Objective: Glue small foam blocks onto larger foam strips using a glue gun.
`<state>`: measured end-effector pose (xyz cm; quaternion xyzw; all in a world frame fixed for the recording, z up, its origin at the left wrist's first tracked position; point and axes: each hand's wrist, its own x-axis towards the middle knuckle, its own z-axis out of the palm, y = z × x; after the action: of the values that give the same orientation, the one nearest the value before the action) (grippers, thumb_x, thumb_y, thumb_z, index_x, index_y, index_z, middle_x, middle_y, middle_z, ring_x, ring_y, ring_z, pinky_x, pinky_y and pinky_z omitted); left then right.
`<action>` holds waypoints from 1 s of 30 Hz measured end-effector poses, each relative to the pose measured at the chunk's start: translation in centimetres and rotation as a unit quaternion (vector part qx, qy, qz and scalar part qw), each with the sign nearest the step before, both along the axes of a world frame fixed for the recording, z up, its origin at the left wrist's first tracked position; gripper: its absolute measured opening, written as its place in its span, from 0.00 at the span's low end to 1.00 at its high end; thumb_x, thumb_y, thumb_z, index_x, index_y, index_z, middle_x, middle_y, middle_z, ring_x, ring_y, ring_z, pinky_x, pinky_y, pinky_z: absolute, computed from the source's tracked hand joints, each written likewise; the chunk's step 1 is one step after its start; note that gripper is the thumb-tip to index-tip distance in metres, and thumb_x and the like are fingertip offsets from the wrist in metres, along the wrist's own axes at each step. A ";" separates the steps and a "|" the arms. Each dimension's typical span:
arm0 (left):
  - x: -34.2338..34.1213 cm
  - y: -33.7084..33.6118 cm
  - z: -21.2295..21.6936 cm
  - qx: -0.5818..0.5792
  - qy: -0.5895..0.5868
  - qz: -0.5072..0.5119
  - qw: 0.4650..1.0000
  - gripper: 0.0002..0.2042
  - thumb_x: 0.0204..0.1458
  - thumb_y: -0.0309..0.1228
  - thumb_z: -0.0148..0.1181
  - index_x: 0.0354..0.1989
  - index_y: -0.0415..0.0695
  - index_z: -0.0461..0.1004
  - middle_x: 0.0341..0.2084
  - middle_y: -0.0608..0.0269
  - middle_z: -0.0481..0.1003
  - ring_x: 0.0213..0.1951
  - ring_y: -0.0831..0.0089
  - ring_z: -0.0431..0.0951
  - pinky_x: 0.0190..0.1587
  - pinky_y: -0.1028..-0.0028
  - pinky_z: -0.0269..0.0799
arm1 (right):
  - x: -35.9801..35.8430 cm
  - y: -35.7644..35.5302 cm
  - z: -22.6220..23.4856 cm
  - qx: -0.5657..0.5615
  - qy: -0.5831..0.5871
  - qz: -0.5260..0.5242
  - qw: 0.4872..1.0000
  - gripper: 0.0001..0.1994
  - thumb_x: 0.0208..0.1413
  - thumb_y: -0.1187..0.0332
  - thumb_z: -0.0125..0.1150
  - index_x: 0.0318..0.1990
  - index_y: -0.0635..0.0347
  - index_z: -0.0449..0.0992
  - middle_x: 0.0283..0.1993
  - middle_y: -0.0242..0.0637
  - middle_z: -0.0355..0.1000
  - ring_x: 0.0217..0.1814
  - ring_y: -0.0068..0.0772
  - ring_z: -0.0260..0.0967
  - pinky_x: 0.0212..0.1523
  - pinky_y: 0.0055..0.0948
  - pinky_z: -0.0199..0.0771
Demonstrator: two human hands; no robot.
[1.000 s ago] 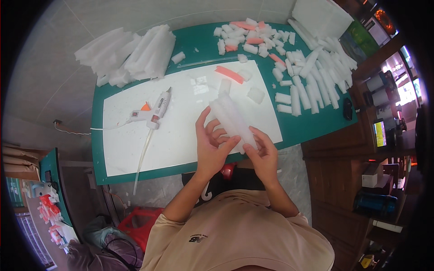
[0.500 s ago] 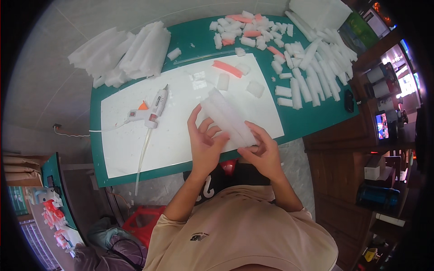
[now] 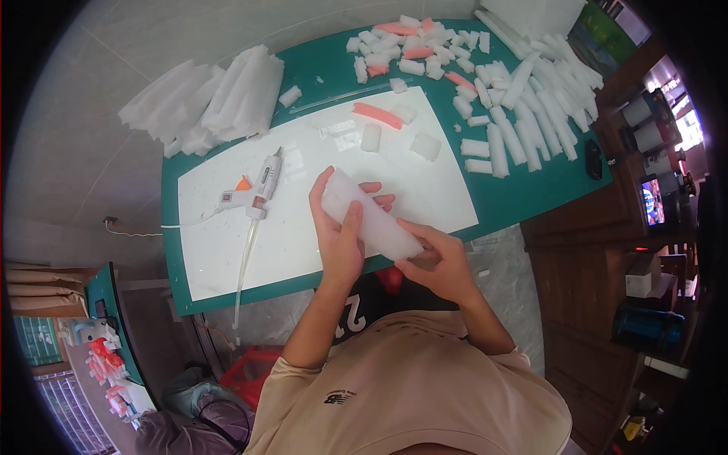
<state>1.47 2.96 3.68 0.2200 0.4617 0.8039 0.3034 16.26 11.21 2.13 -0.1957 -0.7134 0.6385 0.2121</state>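
A thick white foam piece (image 3: 369,220) is held in front of me, slanting from upper left to lower right above the near edge of the table. My left hand (image 3: 343,235) is wrapped round its upper part, thumb across the near face and fingertips showing past the far side. At the lower right end, my right hand (image 3: 438,262) grips it between thumb and fingers. Beyond it on the white board (image 3: 303,171) lie a pink foam strip (image 3: 377,115) and a few small white foam blocks (image 3: 425,147).
A white glue gun (image 3: 264,186) with a clear glue stick lies left on the board. Large white foam pieces (image 3: 243,91) are stacked at the far left of the green table (image 3: 322,64). Small foam chunks (image 3: 412,67) and long foam rolls (image 3: 531,129) cover the far right.
The foam piece has been turned, showing a smoother face. My left thumb now lies across it, and the left fingers have moved round behind. The whole view has shifted slightly.
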 end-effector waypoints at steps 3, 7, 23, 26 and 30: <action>0.6 0.5 0.3 0.012 0.002 0.016 1.000 0.26 0.60 0.27 0.44 0.67 0.49 0.44 0.45 0.44 0.70 0.41 0.55 0.77 0.46 0.59 0.74 | 0.1 0.3 0.1 0.008 0.002 0.002 1.000 0.27 0.47 0.78 0.67 0.58 0.62 0.70 0.55 0.41 0.70 0.52 0.27 0.70 0.47 0.26 0.78; 0.7 0.7 -0.2 0.004 -0.004 0.013 1.000 0.26 0.61 0.26 0.42 0.66 0.50 0.44 0.43 0.46 0.70 0.39 0.58 0.76 0.45 0.60 0.74 | 0.4 0.6 -0.3 -0.002 0.008 0.003 1.000 0.27 0.47 0.78 0.67 0.58 0.63 0.70 0.54 0.42 0.71 0.52 0.27 0.70 0.47 0.26 0.78; 0.7 1.7 -0.7 -0.006 -0.006 0.019 1.000 0.20 0.64 0.29 0.40 0.63 0.49 0.47 0.44 0.47 0.69 0.42 0.57 0.76 0.47 0.59 0.74 | 0.4 1.6 -1.4 -0.086 0.021 0.008 0.996 0.28 0.47 0.78 0.67 0.59 0.64 0.69 0.53 0.40 0.70 0.51 0.27 0.70 0.46 0.25 0.78; 0.7 1.6 -0.8 0.001 -0.012 0.023 1.000 0.20 0.64 0.31 0.42 0.62 0.48 0.48 0.45 0.46 0.69 0.44 0.53 0.76 0.49 0.58 0.73 | 0.4 1.4 -1.0 -0.080 0.008 0.010 0.997 0.29 0.46 0.82 0.65 0.60 0.67 0.67 0.55 0.43 0.70 0.54 0.30 0.69 0.48 0.27 0.76; -0.2 0.4 -0.9 -0.003 -0.015 0.005 1.000 0.20 0.61 0.23 0.47 0.59 0.46 0.49 0.48 0.45 0.68 0.48 0.53 0.75 0.51 0.57 0.73 | 0.6 2.0 -1.5 -0.052 0.000 -0.002 0.999 0.26 0.47 0.77 0.66 0.57 0.60 0.71 0.50 0.37 0.72 0.50 0.24 0.70 0.45 0.23 0.76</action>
<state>1.23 3.38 2.77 0.2045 0.4607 0.8075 0.3066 16.82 13.23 0.65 -0.2080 -0.6789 0.6744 0.2025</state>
